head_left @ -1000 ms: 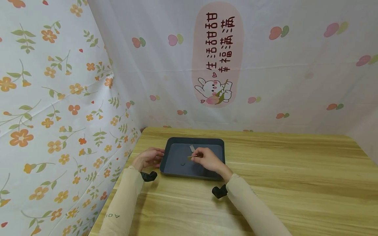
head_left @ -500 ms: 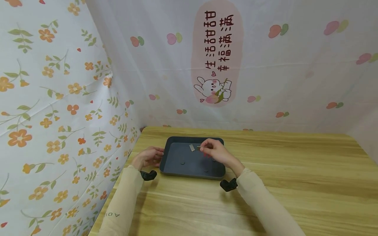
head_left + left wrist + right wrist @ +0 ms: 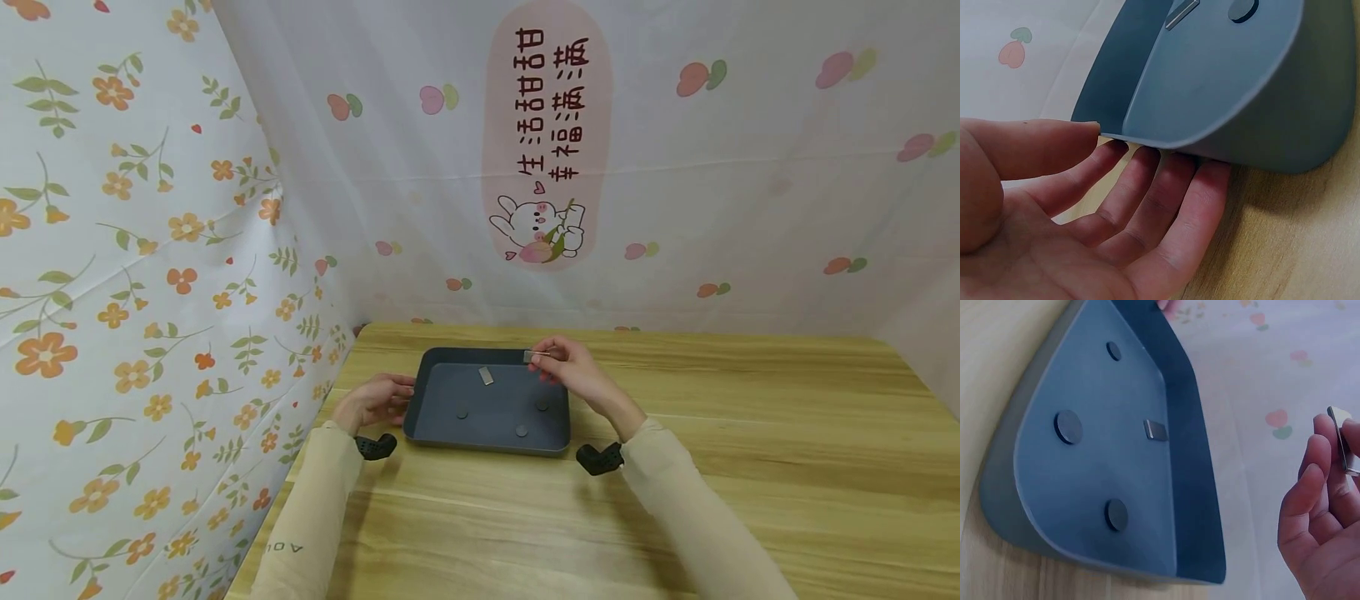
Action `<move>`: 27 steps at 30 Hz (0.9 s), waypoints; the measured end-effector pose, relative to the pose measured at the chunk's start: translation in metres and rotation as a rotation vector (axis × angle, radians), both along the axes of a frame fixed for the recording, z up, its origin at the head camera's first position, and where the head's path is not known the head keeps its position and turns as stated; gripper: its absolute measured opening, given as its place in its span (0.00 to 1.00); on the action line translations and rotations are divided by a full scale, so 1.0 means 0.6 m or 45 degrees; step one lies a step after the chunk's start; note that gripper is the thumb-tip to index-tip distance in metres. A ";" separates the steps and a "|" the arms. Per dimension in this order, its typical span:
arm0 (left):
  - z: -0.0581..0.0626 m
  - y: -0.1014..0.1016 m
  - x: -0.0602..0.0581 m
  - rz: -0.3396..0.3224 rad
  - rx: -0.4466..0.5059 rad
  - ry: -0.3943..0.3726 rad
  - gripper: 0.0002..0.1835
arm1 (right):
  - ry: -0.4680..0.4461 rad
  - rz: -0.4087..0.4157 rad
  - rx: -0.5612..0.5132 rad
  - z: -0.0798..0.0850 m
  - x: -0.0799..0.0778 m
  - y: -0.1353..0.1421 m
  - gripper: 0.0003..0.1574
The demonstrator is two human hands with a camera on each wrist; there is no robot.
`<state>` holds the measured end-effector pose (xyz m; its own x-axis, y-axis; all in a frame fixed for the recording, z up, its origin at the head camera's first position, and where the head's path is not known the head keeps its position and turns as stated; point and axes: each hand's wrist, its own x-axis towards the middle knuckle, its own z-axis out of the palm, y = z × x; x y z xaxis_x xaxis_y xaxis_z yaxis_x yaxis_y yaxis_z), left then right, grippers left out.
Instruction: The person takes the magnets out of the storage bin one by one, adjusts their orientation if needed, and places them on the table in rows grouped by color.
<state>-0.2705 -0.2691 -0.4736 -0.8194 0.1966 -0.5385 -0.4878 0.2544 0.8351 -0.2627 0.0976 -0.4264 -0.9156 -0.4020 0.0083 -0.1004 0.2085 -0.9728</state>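
Note:
My left hand (image 3: 372,400) holds the left end of a dark blue-grey rectangular tray (image 3: 480,447), thumb at the rim and fingers against the outer wall. Above the tray's back right corner, my right hand (image 3: 573,371) pinches a flat silver metal bar (image 3: 1340,437) between thumb and fingers. A similar metal bar (image 3: 486,376) lies on the tray floor near the back wall. Three dark round discs lie flat in the tray: one disc (image 3: 462,413) to the left, another disc (image 3: 542,405) to the right and a third disc (image 3: 522,431) near the front.
The tray stands on a wood-grain table (image 3: 712,450) towards its back left. A white printed curtain (image 3: 420,183) hangs behind the table, and a flowered curtain (image 3: 135,292) hangs along the left side. Black wrist mounts (image 3: 600,458) sit under both wrists.
My right hand has moved right and back from over the tray's middle, carrying the metal bar. The two right-hand discs have come into view. My left hand has stayed at the tray.

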 end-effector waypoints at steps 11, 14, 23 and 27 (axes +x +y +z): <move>0.003 0.004 0.003 0.018 0.000 -0.011 0.23 | -0.042 -0.072 -0.023 0.004 -0.004 0.029 0.18; 0.003 0.002 0.003 0.018 0.000 -0.005 0.23 | -0.056 -0.085 -0.025 0.002 -0.006 0.036 0.19; 0.003 0.002 0.003 0.018 0.008 -0.005 0.23 | -0.036 -0.106 0.075 0.001 -0.009 0.062 0.21; 0.004 0.002 0.003 0.014 0.014 -0.008 0.23 | -0.042 -0.114 0.101 -0.002 -0.010 0.070 0.23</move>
